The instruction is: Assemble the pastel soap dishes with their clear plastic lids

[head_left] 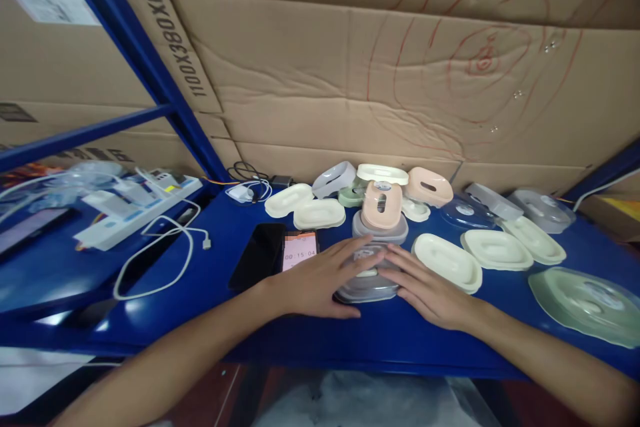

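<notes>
A grey soap box with a clear lid (369, 290) sits near the front of the blue shelf, partly hidden under my hands. My left hand (325, 277) lies along its left side, fingers stretched over the lid and thumb low at the front. From the right, my right hand (433, 288) reaches over the same lid with its fingers extended. Both hands touch the box without wrapping round it. Just behind it, a peach slotted tray (383, 205) stands on another grey lidded box (380, 230). A cream dish (447, 263) lies beside my right hand.
Two phones lie left of my hands, one black (257, 257), one showing a timer (300, 251). More cream dishes (320, 213) and a peach tray (430, 187) stand behind. A green lidded box (590, 307) is far right. A power strip (140, 210) and white cable occupy the left.
</notes>
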Demonstrator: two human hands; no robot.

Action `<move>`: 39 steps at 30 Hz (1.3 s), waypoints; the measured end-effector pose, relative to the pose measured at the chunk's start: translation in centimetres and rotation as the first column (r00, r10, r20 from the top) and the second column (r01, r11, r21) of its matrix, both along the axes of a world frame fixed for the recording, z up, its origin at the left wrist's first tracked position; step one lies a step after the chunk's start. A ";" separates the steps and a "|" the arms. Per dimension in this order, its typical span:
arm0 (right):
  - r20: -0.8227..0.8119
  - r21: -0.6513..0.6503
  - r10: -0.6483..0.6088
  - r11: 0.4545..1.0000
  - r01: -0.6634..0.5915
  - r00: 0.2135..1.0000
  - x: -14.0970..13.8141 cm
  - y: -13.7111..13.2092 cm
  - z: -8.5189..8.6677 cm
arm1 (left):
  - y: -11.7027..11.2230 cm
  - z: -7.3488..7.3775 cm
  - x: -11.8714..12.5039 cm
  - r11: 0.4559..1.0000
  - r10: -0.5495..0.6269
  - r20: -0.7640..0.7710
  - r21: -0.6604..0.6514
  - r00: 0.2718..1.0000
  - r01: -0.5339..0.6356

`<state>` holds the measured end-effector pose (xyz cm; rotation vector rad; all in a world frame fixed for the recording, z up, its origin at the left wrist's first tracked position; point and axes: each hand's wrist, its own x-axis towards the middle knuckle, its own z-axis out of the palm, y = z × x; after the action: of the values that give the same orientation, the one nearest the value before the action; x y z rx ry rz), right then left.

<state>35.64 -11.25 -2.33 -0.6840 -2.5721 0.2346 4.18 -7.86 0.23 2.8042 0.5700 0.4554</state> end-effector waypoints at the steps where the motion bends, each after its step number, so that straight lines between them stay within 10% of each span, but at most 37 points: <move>1: -0.002 0.003 0.007 1.000 -0.007 1.000 0.0 0.0 0.1 | 0.0 -0.1 0.1 1.000 -0.003 0.005 0.007 1.000 0.003; 18: -0.028 -0.035 -0.028 0.999 0.027 0.999 0.0 0.2 -0.2 | 0.1 -0.2 0.0 0.987 0.096 0.103 -0.137 0.990 -0.081; 39: -0.046 0.011 -0.055 0.998 0.055 0.997 0.1 0.4 0.1 | -0.6 -1.1 1.0 0.980 0.198 0.013 -0.019 0.980 -0.198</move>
<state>35.69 -10.83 -2.22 -0.7357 -2.5058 0.2142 5.19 -8.42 -0.91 2.7366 0.8508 0.5061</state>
